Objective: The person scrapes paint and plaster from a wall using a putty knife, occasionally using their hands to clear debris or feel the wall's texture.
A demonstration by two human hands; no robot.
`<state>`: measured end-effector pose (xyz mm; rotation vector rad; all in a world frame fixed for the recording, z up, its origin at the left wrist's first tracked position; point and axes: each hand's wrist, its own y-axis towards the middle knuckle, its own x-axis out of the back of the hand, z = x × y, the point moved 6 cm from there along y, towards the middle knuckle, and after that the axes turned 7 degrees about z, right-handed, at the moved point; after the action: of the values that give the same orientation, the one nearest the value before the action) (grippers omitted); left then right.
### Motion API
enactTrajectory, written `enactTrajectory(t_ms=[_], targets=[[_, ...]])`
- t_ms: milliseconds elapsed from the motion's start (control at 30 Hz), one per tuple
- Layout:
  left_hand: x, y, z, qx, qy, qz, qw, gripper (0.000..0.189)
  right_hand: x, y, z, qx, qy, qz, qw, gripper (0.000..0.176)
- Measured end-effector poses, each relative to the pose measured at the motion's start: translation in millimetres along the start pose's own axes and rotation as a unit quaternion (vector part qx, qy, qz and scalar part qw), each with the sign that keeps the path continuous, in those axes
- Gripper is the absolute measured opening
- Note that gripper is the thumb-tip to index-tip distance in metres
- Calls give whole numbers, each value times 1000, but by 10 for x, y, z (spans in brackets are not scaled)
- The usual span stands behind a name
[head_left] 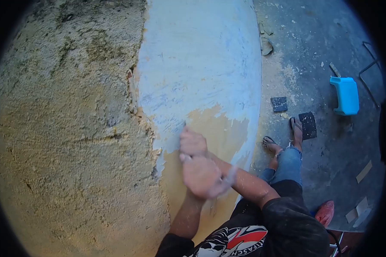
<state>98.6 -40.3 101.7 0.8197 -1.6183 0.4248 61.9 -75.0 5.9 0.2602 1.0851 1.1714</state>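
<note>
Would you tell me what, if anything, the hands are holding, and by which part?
It cannot be told: the right hand and left hand are bunched together against the wall, blurred, hiding anything in their grip.

the painted wall face stands upright, pale white-blue up top. lower down it's bare yellow (ragged edge between them).

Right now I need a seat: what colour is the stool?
Light blue stool, clearest in the head view.

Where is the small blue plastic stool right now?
Head view, upper right: the small blue plastic stool stands on the grey floor, right of the dark square pad.
</note>
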Motion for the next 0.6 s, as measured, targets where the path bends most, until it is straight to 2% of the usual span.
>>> enactTrajectory(t_ms=[33, 100, 167, 200, 233, 267, 333, 400, 467, 533, 600], targets=[[-37, 0, -15, 1, -3, 4, 1000, 41, -27, -20, -18, 5, 34, -5, 999, 38], [-108, -39, 92, 12, 41, 19, 999, 42, 4, -86, -202, -15, -8, 8, 1000, 39], [-105, -24, 141, 22, 12, 14, 1000, 43, -38, -152, -277, -26, -56, 23, 998, 39], [-107, 32, 160, 28, -19, 9, 999, 44, -32, -153, -230, -19, -55, -22, 998, 39], [-61, 122, -4, -8, 21, 21, 1000, 41, 8, -158, -223, -13, -53, -66, 996, 39], [-106, 127, -2, -14, 19, 20, 1000, 41, 63, -146, -278, -10, -57, -67, 996, 39], [-131, 65, -47, -8, -39, 23, 999, 43, 40, -33, -126, 11, 35, 1, 999, 39], [-86, 132, -45, 2, -14, 51, 999, 43, 50, 26, -111, -11, 19, -8, 1000, 36], [21, 161, -26, 11, -46, 18, 999, 44, 25, 84, 4, -26, -2, -22, 999, 35], [50, 141, -55, 3, -58, 19, 998, 43, -6, 129, 61, -33, 61, 14, 998, 33], [39, 46, -12, 20, -68, 33, 997, 43, 23, 28, -119, -42, 16, 17, 999, 32]])
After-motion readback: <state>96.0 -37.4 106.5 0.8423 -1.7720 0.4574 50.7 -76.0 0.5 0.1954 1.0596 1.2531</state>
